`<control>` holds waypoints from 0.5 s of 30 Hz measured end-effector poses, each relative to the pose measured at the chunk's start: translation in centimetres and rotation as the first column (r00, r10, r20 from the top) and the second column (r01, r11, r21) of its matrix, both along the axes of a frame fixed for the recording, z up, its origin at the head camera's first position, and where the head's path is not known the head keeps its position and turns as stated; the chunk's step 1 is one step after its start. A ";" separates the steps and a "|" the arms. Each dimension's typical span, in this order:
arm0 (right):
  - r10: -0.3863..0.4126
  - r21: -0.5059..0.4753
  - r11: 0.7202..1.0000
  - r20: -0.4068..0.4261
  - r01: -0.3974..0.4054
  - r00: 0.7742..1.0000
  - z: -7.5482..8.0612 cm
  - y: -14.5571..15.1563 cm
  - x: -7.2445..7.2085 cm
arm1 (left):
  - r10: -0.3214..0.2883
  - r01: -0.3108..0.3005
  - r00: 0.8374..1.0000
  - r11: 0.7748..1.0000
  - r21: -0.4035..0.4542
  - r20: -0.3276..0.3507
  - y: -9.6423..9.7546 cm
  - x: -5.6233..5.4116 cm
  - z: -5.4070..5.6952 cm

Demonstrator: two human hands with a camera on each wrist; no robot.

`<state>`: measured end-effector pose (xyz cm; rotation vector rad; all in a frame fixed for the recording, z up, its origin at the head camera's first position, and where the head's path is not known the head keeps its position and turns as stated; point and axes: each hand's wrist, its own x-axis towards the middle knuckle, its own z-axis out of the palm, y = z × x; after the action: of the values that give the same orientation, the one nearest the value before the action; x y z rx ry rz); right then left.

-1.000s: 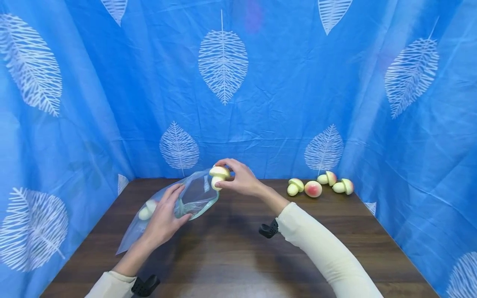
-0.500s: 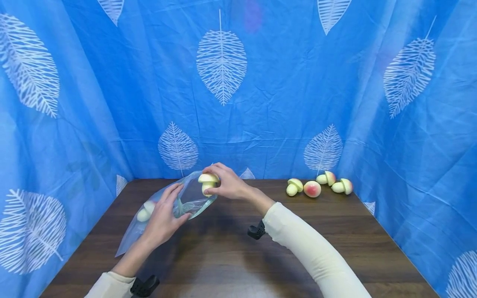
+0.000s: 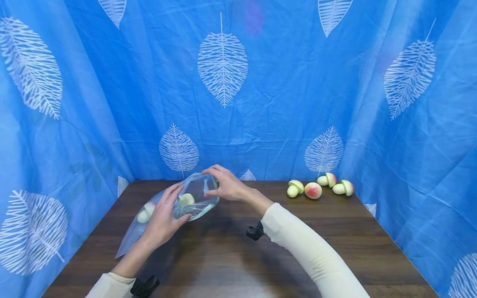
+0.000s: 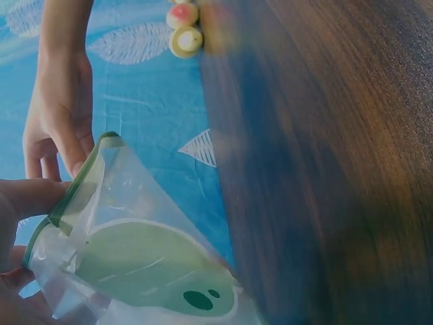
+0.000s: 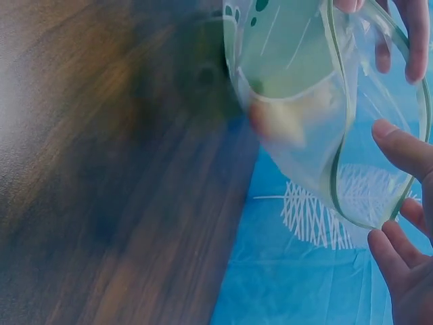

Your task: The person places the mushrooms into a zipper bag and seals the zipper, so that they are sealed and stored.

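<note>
A see-through plastic bag with a green rim slants over the table's left part, its mouth facing right. My left hand holds the bag by its mouth, thumb and fingers spread apart along the rim. One pale toy mushroom lies deep in the bag. Just inside the mouth is another mushroom, partly hidden by plastic and my left fingers. My right hand is at the mouth's right edge, thumb and fingers apart, nothing between them. In the right wrist view a mushroom shows blurred through the plastic.
Several more toy mushrooms, pale with reddish caps, lie at the back right of the brown wooden table. A blue curtain with white leaf prints surrounds the table at the back and both sides.
My right hand has moved left to the bag's mouth and let go of the mushroom, which is now inside the bag. The left hand has stayed in place.
</note>
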<state>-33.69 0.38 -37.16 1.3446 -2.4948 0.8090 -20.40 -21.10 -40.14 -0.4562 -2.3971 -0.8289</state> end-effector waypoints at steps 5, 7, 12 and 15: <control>0.032 -0.012 0.999 0.033 -0.032 0.999 -0.2 0.4 0.2 | -0.001 0.001 1.000 1.000 -0.006 -0.018 0.0 0.1 -0.2; 0.049 -0.026 0.999 0.044 -0.048 0.998 -0.3 0.6 0.2 | 0.003 -0.004 1.000 1.000 -0.004 -0.015 0.0 0.1 -0.2; 0.057 -0.053 0.997 0.081 -0.053 0.995 -0.3 1.4 0.2 | 0.006 -0.006 1.000 1.000 0.002 -0.005 0.1 0.2 -0.3; 0.056 -0.080 0.996 0.102 -0.048 0.993 -0.2 2.1 0.3 | 0.003 -0.003 1.000 1.000 0.006 -0.001 0.2 0.3 -0.3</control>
<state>-33.38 2.45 -37.37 1.3799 -2.4873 1.0010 -20.14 -20.91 -40.40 -0.4511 -2.3928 -0.8337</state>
